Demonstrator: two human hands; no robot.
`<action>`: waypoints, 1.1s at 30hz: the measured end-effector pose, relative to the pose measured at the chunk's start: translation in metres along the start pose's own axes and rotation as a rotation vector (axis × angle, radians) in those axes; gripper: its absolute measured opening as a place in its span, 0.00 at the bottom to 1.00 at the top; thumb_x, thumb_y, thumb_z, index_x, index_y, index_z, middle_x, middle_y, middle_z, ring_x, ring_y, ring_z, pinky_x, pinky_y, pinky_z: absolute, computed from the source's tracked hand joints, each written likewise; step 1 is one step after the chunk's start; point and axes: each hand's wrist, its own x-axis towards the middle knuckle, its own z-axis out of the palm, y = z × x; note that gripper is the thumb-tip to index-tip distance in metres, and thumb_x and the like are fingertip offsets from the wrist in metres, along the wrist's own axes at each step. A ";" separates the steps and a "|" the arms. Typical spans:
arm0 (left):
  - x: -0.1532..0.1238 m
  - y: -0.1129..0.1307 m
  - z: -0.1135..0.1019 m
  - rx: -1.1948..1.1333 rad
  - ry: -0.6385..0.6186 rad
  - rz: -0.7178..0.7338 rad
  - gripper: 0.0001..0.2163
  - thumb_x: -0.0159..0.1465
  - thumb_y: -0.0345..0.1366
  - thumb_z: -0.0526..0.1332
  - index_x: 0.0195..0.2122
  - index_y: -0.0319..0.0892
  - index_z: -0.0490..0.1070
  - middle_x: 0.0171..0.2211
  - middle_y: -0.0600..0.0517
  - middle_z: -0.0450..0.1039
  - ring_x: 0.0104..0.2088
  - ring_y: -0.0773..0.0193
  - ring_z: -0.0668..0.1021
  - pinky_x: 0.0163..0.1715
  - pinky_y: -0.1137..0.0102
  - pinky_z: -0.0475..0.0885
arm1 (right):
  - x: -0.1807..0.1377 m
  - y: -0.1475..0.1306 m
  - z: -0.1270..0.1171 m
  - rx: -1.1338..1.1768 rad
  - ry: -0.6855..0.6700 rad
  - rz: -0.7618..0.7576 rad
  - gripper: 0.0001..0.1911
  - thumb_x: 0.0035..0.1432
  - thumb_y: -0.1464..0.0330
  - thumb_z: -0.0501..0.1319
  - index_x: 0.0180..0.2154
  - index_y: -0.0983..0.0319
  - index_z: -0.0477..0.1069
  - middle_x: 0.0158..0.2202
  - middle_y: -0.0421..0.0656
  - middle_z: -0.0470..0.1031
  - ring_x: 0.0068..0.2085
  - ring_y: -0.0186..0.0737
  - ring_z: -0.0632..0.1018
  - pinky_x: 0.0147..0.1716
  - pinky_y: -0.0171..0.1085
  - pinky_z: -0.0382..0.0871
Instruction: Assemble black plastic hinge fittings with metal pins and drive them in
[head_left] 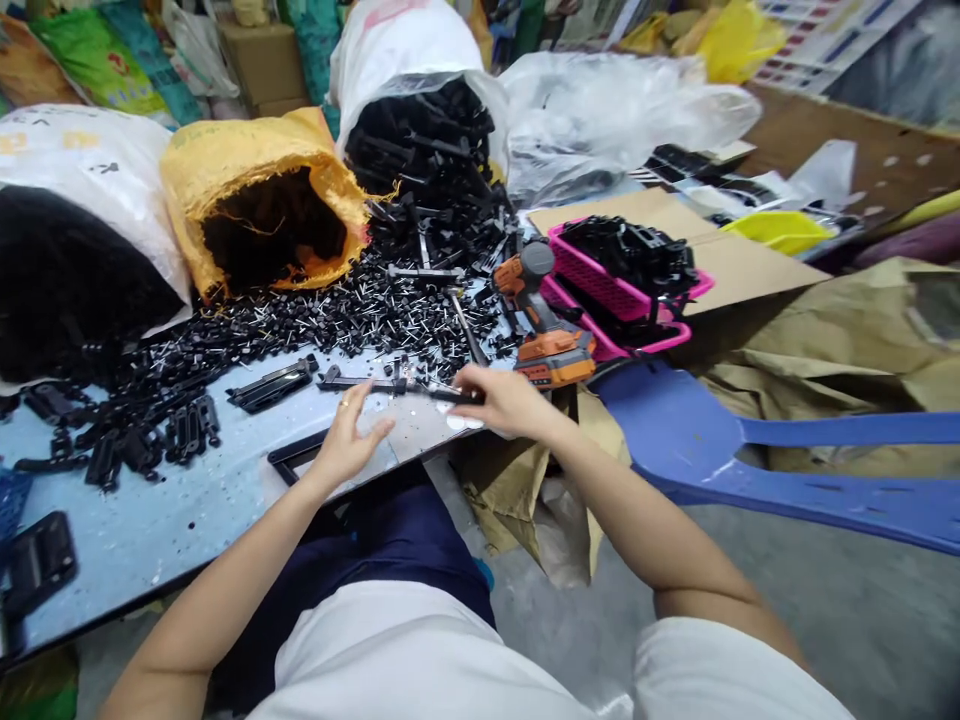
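A long black plastic bar (439, 392) with a jointed middle lies along the front of the blue table. My right hand (501, 400) is closed, thumb and fingers pinching the bar's right end. My left hand (346, 440) is at the bar's left part, thumb and fingers apart; whether the fingertips touch it I cannot tell. Under my left wrist lies a black angled frame (289, 458) on a pale patch of the table. A screwdriver-like tool (469, 332) leans just beyond my right hand. Behind the bar spreads a pile of small black parts with metal pins (360, 310).
An orange and grey cordless drill (551, 345) stands right of the pile, beside pink baskets (637, 320) of black parts. White sacks (420, 40) and a yellow sack (255, 150) line the back. Black pieces (191, 425) lie left. A blue plastic chair (675, 420) is at right.
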 end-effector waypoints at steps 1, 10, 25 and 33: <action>0.000 -0.001 -0.004 -0.043 0.060 -0.015 0.26 0.61 0.43 0.59 0.60 0.47 0.57 0.58 0.45 0.59 0.57 0.57 0.65 0.51 0.63 0.66 | -0.002 0.016 -0.014 -0.016 0.147 0.063 0.19 0.54 0.55 0.61 0.42 0.61 0.70 0.36 0.43 0.74 0.35 0.39 0.73 0.33 0.34 0.61; -0.019 -0.037 -0.015 -0.137 0.163 -0.178 0.19 0.61 0.47 0.56 0.48 0.40 0.71 0.46 0.45 0.70 0.46 0.59 0.74 0.45 0.65 0.71 | -0.035 0.217 -0.062 -0.455 0.643 0.667 0.19 0.49 0.61 0.66 0.40 0.67 0.76 0.42 0.58 0.69 0.44 0.48 0.63 0.40 0.43 0.53; -0.037 -0.063 -0.052 0.353 0.308 -0.043 0.11 0.64 0.41 0.53 0.34 0.41 0.71 0.35 0.48 0.71 0.39 0.61 0.74 0.43 0.65 0.68 | 0.043 0.101 -0.027 -0.357 0.742 0.150 0.19 0.65 0.61 0.46 0.44 0.64 0.70 0.43 0.52 0.72 0.47 0.46 0.69 0.47 0.41 0.58; -0.053 -0.088 -0.087 0.547 0.402 -0.032 0.16 0.62 0.30 0.49 0.51 0.38 0.61 0.48 0.42 0.64 0.50 0.56 0.68 0.49 0.59 0.66 | 0.218 0.065 0.026 -0.472 0.245 0.094 0.20 0.60 0.70 0.50 0.53 0.67 0.63 0.49 0.55 0.68 0.48 0.50 0.66 0.43 0.43 0.56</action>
